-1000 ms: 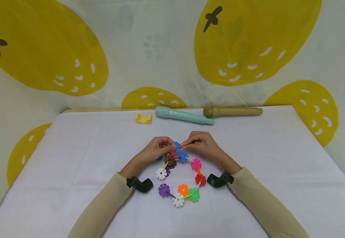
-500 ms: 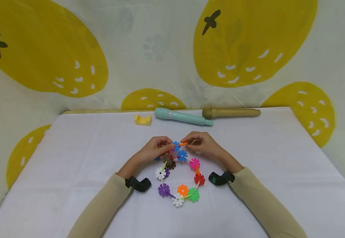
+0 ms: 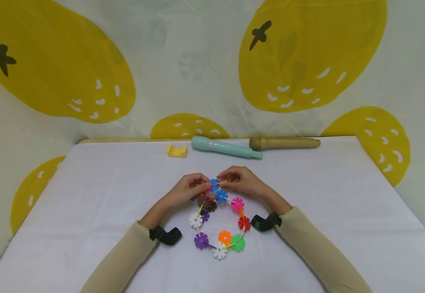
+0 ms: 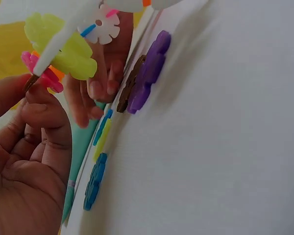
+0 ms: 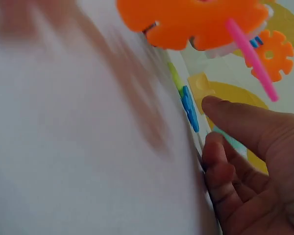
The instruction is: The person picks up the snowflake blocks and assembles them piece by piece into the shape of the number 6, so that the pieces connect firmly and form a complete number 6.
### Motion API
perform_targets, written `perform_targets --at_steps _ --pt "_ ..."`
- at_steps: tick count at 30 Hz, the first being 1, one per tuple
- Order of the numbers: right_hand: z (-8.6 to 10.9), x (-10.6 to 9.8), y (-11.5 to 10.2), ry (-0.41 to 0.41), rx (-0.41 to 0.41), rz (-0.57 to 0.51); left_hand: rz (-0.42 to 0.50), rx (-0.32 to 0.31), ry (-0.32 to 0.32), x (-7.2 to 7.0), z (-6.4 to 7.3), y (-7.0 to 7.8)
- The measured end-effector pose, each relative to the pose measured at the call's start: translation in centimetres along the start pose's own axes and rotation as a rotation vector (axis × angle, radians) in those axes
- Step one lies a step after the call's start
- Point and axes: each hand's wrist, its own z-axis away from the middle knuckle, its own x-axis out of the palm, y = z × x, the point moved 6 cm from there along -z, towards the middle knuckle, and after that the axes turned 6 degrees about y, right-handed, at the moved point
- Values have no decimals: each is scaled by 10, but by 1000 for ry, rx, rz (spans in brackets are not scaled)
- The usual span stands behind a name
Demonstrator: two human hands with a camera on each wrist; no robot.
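Observation:
Several coloured plastic snowflake discs, slotted together, form a chain (image 3: 221,197) that curves into a ring on the white table. My left hand (image 3: 188,191) holds its far end; in the left wrist view, thumb and finger pinch a brown disc (image 4: 31,83) beside a pink disc (image 4: 51,81). At that end, an orange disc (image 3: 221,182) seen nearly edge-on joins a blue disc (image 3: 214,184). Close beside the orange disc is my right hand (image 3: 239,179). The right wrist view shows its thumb and fingers apart, with nothing between them.
Behind the hands lie a mint-green microphone (image 3: 223,147), a gold microphone (image 3: 285,143) and a small yellow notched block (image 3: 177,151), near the table's far edge. A cloth with yellow fruit shapes (image 3: 311,53) hangs behind the table (image 3: 99,195).
My right fingers were on the orange disc a second ago and have since let go of it, staying close by. The left hand keeps its hold on the chain.

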Motion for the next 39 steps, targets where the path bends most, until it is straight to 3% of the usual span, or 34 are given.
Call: perform_targets --at_steps 8,13,22,30,39 --pt "-5 7 -3 10 4 116 -1 -9 23 -3 15 -9" --pt "-5 11 0 10 58 109 8 -38 45 -3 22 -16" --pt "1 10 8 35 127 -71 43 -49 59 -5 28 -23" --pt "5 10 16 51 306 -398 40 -62 73 -5 28 -18" --pt "5 10 11 25 301 -572 40 -49 92 -7 30 -15"
